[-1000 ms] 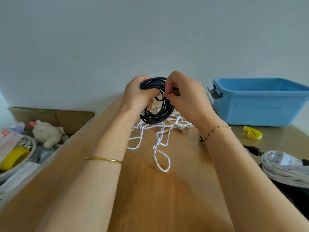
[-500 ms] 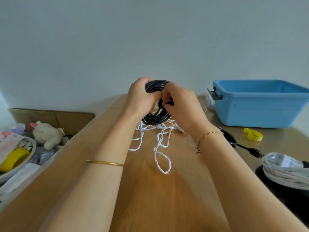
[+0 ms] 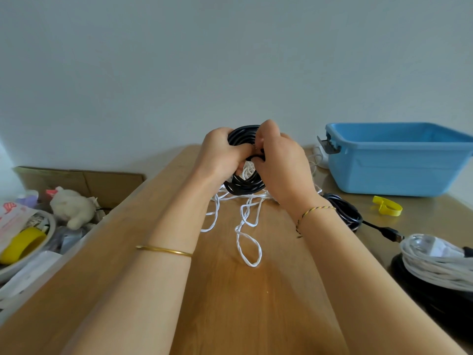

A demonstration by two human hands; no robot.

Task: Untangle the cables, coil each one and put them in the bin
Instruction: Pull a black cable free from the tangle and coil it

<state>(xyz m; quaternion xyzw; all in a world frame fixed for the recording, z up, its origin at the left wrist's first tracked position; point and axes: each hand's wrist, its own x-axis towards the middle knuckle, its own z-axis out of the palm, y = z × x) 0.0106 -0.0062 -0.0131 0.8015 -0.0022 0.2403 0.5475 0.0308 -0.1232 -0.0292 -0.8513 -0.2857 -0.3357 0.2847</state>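
The black cable coil [image 3: 245,187] is held upright just above the worktop [image 3: 243,303]. The left hand [image 3: 220,155] grips its left side with fingers curled round the loops, and the right hand [image 3: 281,165] pinches a strand at the coil's right side. Below the fingers a loose white cable [image 3: 247,226] sprawls on the wood. To the right of them stands the blue bin [image 3: 399,165], with another black cable [image 3: 348,211] lying nearer.
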